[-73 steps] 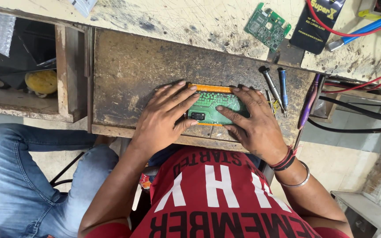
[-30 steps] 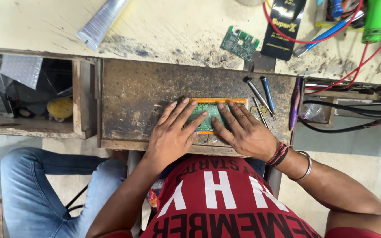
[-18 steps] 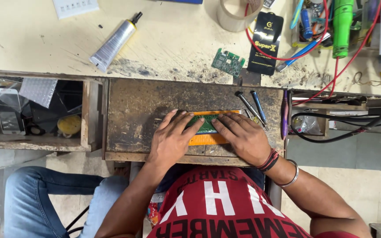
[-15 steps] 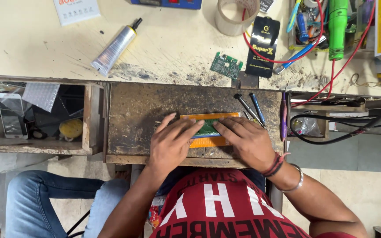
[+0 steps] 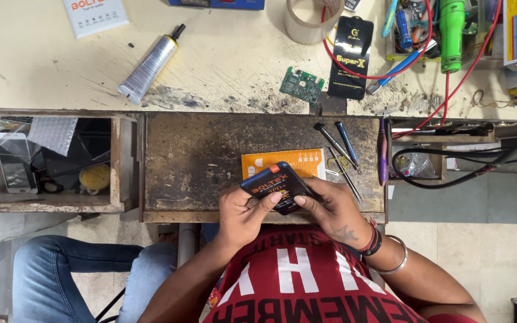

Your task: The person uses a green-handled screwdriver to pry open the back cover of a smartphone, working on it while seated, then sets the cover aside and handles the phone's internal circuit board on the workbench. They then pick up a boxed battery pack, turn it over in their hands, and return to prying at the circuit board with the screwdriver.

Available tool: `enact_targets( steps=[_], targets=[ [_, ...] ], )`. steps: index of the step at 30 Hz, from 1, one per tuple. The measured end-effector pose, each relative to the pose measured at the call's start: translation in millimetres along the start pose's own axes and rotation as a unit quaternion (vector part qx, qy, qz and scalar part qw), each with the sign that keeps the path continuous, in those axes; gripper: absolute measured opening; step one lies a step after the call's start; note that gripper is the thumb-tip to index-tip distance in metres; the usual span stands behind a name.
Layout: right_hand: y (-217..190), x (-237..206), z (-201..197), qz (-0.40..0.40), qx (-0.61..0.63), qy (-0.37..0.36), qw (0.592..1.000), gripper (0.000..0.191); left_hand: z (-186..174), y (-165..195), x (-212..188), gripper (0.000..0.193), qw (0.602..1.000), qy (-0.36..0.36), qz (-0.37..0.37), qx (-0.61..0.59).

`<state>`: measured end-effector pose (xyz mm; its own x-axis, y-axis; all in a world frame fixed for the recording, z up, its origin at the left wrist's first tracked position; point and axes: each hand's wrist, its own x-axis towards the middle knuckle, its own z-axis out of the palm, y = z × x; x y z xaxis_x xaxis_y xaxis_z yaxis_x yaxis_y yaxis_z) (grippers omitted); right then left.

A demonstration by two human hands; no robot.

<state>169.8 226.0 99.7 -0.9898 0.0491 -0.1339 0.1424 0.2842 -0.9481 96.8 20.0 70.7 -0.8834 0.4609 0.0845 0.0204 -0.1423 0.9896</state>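
— So, what have the hands got?
— I see both closed around a black battery (image 5: pixel 277 186): left hand (image 5: pixel 243 212) thumb on its face, right hand (image 5: pixel 330 206) cupping its far edge, over the desk (image 5: pixel 192 161) near edge.
— Risk?
— It could slip onto the orange card (image 5: pixel 282 162) or screwdrivers (image 5: pixel 339 146) beyond, I judge.

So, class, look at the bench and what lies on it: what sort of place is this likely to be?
Probably a small phone or electronics repair bench. A bare green circuit board lies on the worktop, small screwdrivers sit by the person's hands, and a phone rests in the side compartment.
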Motion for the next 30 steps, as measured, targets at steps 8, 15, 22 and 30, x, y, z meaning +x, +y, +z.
enact_targets(
  steps=[8,15,22,30],
  targets=[
    [7,-5,-2,0.046,0.06,-0.03,0.997,0.017,7,4,1,0.017,0.999,-0.04,-0.036,0.005],
    [19,-16,7,0.038,0.101,-0.035,0.994,0.02,23,4,4,0.032,0.98,-0.087,-0.066,-0.167],
    [30,-20,9,0.099,0.195,-0.064,0.974,0.017,27,-8,5,0.065,0.904,-0.134,-0.158,-0.374],
    [30,-23,11,0.13,0.214,-0.106,0.962,0.032,31,-28,2,0.108,0.81,-0.142,-0.168,-0.544]
  ],
)
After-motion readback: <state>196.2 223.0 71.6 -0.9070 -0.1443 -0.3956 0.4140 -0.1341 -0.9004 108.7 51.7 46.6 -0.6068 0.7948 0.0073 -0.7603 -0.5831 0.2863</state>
